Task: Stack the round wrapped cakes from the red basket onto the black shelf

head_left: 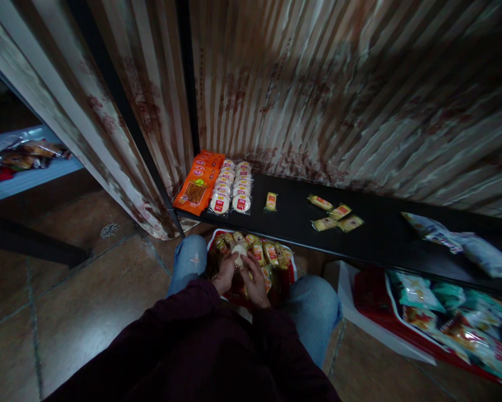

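Observation:
Between my knees sits a red box with a white rim (pixel 293 267), filled with small yellow snack packets (pixel 271 252). Above these packets, my left hand (pixel 226 272) and my right hand (pixel 254 276) meet around a pale, round wrapped snack (pixel 239 254). The fingers of both hands are closed on it, covering its lower part. In front of the box, the black shelf (pixel 292 223) bears white round wrapped snacks (pixel 241 202) in two rows. Right of those rows, a single yellow packet (pixel 271 201) lies apart from a small group of similar packets (pixel 338 212).
Orange snack bags (pixel 198 187) lie at the shelf's left end by a black post (pixel 187 72). Crumpled plastic wrapping (pixel 460 241) is on its right. Another red box (pixel 372 290) with several bags stands at lower right. A pleated curtain (pixel 318 100) hangs behind.

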`<state>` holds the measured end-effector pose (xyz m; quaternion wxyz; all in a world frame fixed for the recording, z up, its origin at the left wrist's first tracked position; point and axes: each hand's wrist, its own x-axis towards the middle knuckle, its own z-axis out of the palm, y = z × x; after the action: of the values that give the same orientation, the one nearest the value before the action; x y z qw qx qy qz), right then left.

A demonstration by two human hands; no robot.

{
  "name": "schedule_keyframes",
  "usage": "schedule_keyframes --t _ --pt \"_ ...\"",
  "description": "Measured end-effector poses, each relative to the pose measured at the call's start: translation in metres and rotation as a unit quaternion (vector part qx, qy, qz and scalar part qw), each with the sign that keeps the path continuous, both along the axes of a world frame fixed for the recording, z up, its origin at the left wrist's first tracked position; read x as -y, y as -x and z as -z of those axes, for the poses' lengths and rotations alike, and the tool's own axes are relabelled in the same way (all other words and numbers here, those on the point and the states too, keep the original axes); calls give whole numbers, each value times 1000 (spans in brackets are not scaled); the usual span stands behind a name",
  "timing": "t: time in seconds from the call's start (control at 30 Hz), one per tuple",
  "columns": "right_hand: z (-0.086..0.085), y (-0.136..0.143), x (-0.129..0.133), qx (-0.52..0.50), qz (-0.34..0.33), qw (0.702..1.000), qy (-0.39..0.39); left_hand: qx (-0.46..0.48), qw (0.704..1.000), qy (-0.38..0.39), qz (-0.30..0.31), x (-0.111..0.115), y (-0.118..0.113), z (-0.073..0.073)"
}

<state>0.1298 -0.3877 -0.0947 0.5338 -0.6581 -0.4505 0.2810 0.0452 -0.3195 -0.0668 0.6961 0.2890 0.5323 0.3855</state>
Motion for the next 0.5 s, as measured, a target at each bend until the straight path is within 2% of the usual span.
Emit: schedule_keyframes --t 0.13,0.27,0.4,0.5 --pt "1 -2 -1 -43 39 998 -9 67 994 82 -26 -3 0 6" --pt "5 -5 -2 -42 82 995 24 96 985 140 -43 -4 1 6" --pt "3 -6 -2 66 119 990 43 105 986 130 -17 -2 0 9" --pt "-3 -4 -2 100 94 989 54 134 988 77 1 0 0 15"
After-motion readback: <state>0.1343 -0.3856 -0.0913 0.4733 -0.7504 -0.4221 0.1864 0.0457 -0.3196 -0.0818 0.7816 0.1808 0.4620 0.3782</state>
